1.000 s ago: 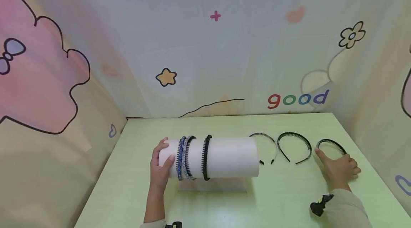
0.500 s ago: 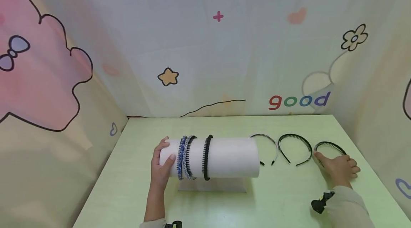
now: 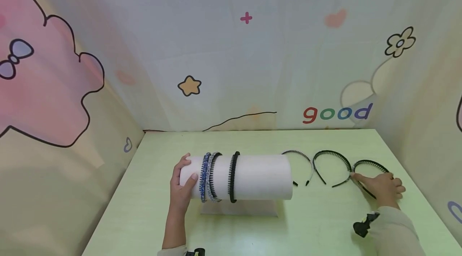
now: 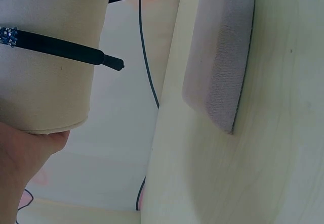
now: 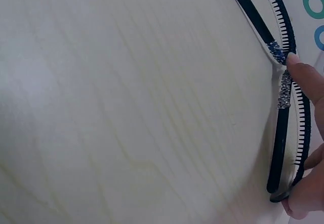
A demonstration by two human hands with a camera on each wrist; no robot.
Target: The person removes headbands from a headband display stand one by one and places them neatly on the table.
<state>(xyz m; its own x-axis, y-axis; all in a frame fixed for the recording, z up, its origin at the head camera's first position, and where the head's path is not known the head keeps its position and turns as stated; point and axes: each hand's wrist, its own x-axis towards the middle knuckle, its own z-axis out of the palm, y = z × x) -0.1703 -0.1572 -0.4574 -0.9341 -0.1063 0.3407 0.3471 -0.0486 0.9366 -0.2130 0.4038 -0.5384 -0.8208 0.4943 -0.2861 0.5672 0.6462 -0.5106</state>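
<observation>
Farthest out past the left hand, a pink figure (image 3: 54, 87) with a lilac bow is printed on the cloth backdrop (image 3: 216, 55). The left hand (image 3: 182, 184) grips the near end of a white cylinder (image 3: 263, 176), its thumb across the front and fingers over the top. Just beside that thumb, a blue glitter headband (image 3: 203, 178) sits around the cylinder, with a silver glitter headband (image 3: 209, 178) close against it. A little farther from the left hand, a black toothed headband (image 3: 234, 178) also rings the cylinder. A pale stand (image 3: 240, 208) shows below, on the light green bench (image 3: 144, 208). The cylinder's other end reaches out between the two hands, well apart from the right one. Past that end, a thin headband (image 3: 297, 152) lies on the bench, partly hidden by the cylinder; nearer the right hand is a dark toothed headband (image 3: 327, 152), whose side meets the rightmost headband (image 3: 371, 162). The right hand (image 3: 384, 188) holds this last one across its curve, thumb on the side where the two bands meet, fingers at the opposite side. Beneath the right wrist, a black device (image 3: 366, 224) sits on a pale sleeve (image 3: 395, 228).
</observation>
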